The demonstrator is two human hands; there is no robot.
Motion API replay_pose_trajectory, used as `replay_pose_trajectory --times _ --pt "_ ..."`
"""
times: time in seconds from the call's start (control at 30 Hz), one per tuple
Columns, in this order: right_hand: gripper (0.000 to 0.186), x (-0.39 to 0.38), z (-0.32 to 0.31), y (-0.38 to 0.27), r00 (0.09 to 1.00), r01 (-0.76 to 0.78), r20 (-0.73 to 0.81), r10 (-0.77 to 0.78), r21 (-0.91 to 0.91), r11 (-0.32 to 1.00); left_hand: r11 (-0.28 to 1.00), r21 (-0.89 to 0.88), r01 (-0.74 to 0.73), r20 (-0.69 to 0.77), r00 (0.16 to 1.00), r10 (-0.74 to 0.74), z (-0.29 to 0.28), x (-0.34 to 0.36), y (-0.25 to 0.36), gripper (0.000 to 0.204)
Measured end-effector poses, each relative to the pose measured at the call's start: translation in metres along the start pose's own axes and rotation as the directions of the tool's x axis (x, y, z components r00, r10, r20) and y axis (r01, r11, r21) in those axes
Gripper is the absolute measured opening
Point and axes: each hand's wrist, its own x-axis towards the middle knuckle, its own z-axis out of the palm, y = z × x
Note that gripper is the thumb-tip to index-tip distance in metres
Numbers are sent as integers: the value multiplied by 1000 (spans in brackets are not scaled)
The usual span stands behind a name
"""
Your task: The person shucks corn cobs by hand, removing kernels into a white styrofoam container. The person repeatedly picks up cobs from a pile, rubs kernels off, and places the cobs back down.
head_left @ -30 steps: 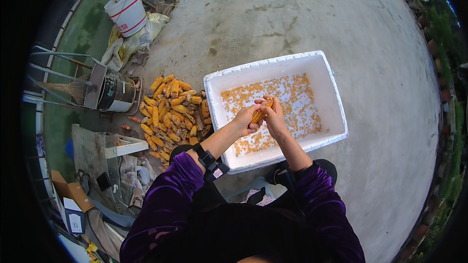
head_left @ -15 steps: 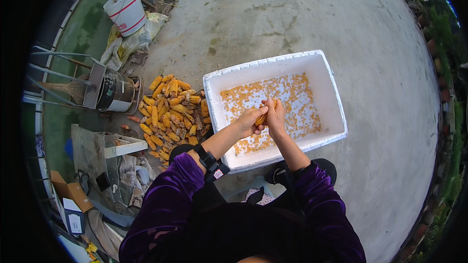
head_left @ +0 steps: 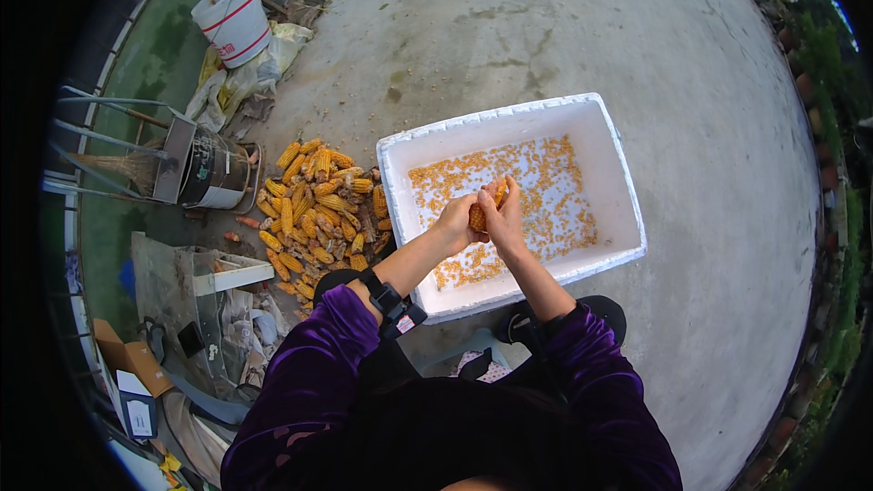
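Observation:
Both my hands are closed around one corn cob (head_left: 476,217) above a white foam box (head_left: 509,115). My left hand (head_left: 456,221) grips its lower part, and my right hand (head_left: 506,216) wraps the upper part with the thumb pressed on it. Much of the cob is hidden by my fingers. Loose yellow kernels (head_left: 555,173) lie scattered over the floor of the box. Just left of the box a heap of whole corn cobs (head_left: 314,205) rests on the concrete.
A white bucket with red bands (head_left: 231,20) stands at the far left by crumpled plastic sheeting (head_left: 214,100). Nearer are a dark bucket (head_left: 215,173), a metal dustpan (head_left: 175,162), a broom (head_left: 123,166) and an open cardboard box (head_left: 136,359). Plants (head_left: 832,245) line the right edge.
My hands have shifted slightly left with the cob, and its tilt between them has changed a little. My right thumb now lies across it. The box and heap stay put.

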Motion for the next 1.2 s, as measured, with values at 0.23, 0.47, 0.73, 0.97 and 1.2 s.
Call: replay_pose_trajectory --times 0.23,0.47,0.73,0.97,1.2 --pt "28 13 -13 28 996 -40 71 45 -59 997 974 221 -40 129 992 12 -14 10 -3 32" --pt "22 -3 -12 -10 949 -308 96 300 86 947 811 532 -243 -237 877 419 -29 25 -12 32" --pt "31 4 -32 -33 783 -572 504 364 354 740 900 142 -413 85 911 404 -13 7 12 20" --pt "30 -1 -31 -38 819 -423 541 191 344 838 879 160 -450 41 892 450 -11 4 17 21" --pt "30 -2 -21 -33 873 -384 395 284 200 901 870 344 -353 -42 920 390 -18 9 14 21"
